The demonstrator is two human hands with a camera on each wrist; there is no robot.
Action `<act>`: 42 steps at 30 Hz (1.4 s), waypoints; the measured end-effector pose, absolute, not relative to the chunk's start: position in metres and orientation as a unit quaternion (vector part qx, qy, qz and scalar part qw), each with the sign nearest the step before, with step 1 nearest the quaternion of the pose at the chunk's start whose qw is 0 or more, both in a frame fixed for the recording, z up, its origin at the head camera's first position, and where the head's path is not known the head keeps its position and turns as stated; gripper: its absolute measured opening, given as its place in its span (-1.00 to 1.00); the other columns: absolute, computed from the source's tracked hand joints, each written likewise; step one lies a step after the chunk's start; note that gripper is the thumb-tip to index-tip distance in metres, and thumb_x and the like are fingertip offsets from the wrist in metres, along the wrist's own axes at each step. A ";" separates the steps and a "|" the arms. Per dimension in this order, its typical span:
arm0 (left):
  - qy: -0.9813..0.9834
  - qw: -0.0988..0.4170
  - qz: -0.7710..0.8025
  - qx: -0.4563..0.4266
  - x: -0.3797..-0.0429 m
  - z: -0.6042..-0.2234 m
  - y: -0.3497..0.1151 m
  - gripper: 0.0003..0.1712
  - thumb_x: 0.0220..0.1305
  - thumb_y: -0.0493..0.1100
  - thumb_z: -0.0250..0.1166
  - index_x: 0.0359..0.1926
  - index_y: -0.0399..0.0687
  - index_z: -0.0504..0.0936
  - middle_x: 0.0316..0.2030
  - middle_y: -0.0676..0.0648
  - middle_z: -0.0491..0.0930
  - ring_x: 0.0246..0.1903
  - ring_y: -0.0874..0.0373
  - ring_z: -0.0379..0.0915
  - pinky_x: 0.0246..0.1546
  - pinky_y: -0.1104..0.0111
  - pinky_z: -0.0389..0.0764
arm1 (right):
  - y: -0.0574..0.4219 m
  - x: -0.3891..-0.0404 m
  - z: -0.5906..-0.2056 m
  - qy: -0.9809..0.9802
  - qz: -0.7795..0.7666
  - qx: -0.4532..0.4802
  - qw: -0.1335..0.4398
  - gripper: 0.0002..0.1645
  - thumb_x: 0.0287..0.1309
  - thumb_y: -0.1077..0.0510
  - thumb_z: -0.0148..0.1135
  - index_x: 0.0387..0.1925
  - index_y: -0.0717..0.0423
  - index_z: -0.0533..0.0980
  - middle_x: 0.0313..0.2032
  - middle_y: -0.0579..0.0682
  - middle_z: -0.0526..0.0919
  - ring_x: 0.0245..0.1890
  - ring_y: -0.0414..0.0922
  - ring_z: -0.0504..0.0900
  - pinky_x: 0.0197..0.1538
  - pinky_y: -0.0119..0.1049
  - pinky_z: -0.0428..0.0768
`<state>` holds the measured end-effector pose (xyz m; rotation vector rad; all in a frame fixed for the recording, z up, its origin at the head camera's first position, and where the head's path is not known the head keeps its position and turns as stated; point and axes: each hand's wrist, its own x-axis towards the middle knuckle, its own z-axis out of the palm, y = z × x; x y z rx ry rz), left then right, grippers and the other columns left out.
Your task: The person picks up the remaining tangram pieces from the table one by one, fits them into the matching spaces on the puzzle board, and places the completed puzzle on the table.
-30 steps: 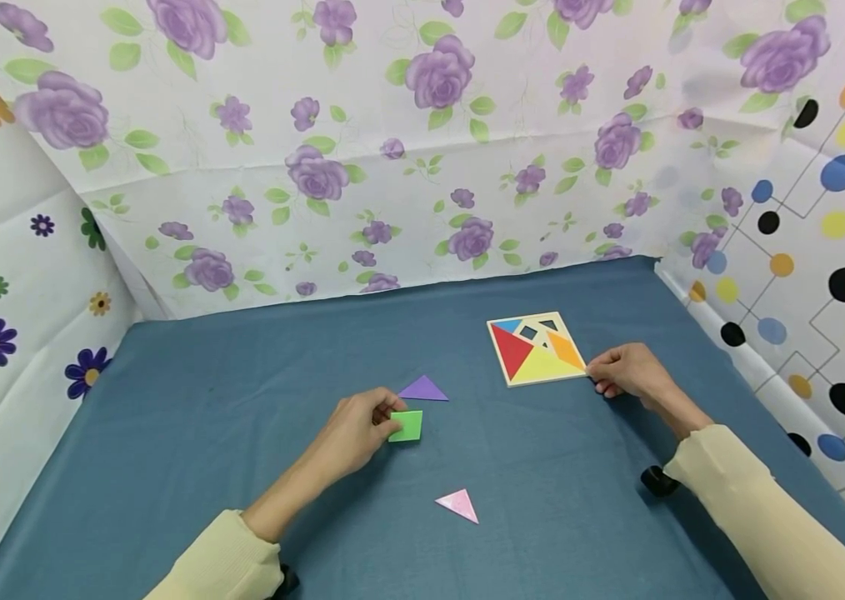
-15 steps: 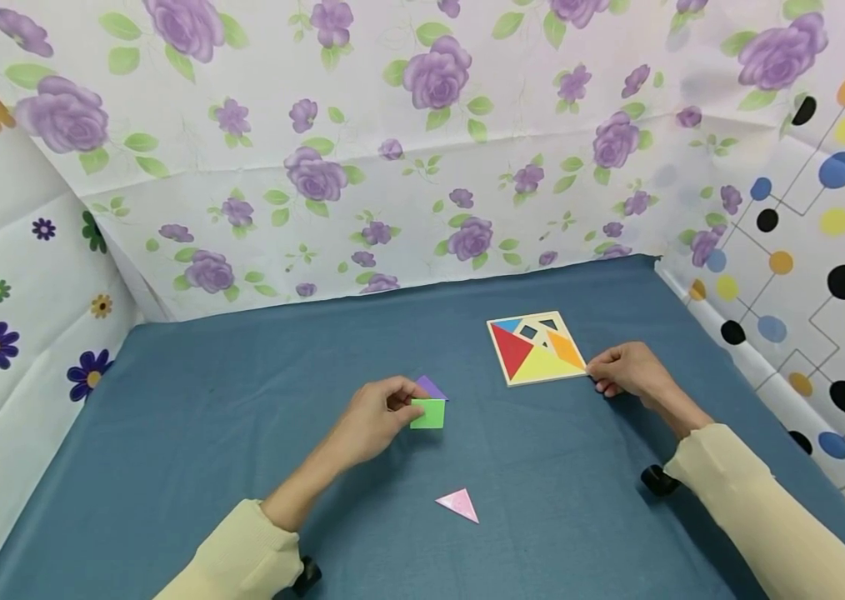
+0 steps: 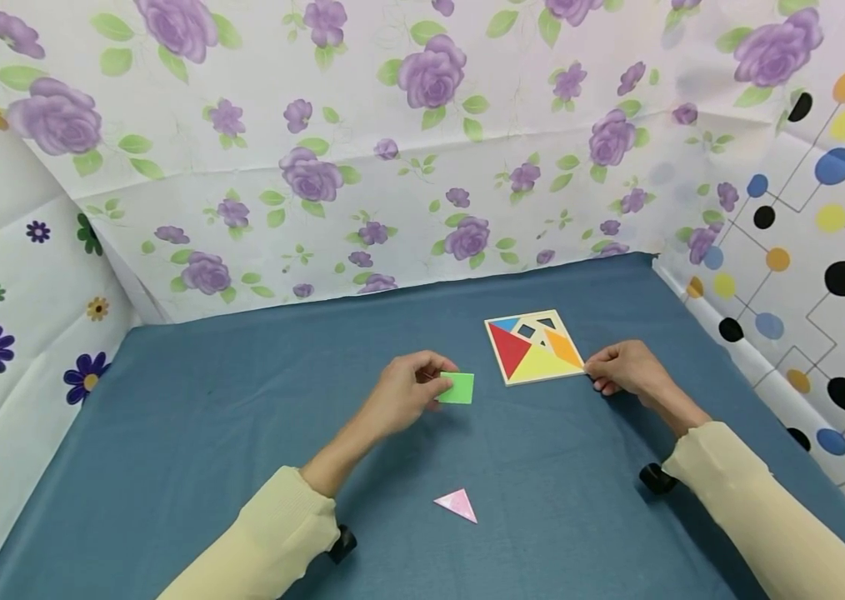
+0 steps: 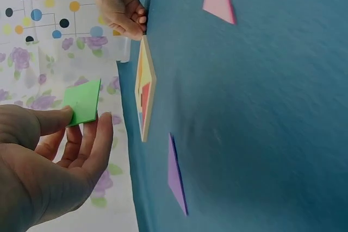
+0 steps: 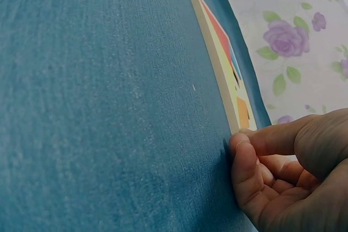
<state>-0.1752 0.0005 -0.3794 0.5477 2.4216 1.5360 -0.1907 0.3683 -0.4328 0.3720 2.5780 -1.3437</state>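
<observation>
My left hand [image 3: 403,396] pinches a green square tangram piece [image 3: 458,388] between thumb and fingers, raised above the cloth. In the left wrist view, the thumb lies on one face of that piece. My right hand [image 3: 628,371] pinches the near right corner of a wooden tangram board [image 5: 217,74] lying flat. Red, yellow, orange and blue pieces fill part of the board, with dark openings among them. A purple triangle [image 4: 175,175] lies on the cloth, hidden behind my left hand in the head view. Closer to me lies a pink triangle [image 3: 458,505].
Blue cloth [image 3: 242,433] covers the table. A flower-printed sheet [image 3: 392,208] hangs along the back edge, with patterned sheets at left and right. Black wrist devices [image 3: 657,479] show under the sleeves.
My left hand has carried the green square right and away from me, passing over the purple triangle and covering it in the head view. My right hand and the board stay put.
</observation>
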 end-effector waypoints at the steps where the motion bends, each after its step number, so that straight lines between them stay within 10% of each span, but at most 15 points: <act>1: 0.819 0.117 0.531 0.182 -0.177 -0.378 0.004 -0.84 0.43 -0.32 0.32 -0.03 -0.21 0.72 -0.28 -0.11 0.64 -0.28 0.00 0.62 -0.25 0.16 0.75 | 0.368 -0.191 -0.433 0.875 -0.456 0.126 0.105 -0.66 0.41 0.20 0.30 0.00 0.47 0.65 -0.52 -0.01 0.68 -0.53 -0.18 0.63 -0.39 -0.31 0.69; 34: 0.779 0.126 0.601 0.126 -0.231 -0.375 0.079 -0.79 0.42 -0.38 0.30 0.01 -0.40 0.63 -0.26 -0.17 0.58 -0.26 -0.11 0.70 -0.32 0.40 0.72 | 0.371 -0.189 -0.434 0.872 -0.460 0.123 0.109 -0.67 0.41 0.21 0.30 -0.02 0.46 0.65 -0.53 -0.01 0.68 -0.55 -0.17 0.64 -0.40 -0.30 0.69; 42: 0.785 0.105 0.600 0.107 -0.243 -0.381 0.098 -0.76 0.42 -0.33 0.34 0.03 -0.40 0.66 -0.24 -0.18 0.60 -0.17 -0.23 0.73 -0.16 0.17 0.74 | 0.370 -0.189 -0.433 0.874 -0.460 0.119 0.101 -0.68 0.40 0.20 0.31 -0.03 0.45 0.66 -0.53 0.01 0.68 -0.54 -0.17 0.64 -0.40 -0.30 0.69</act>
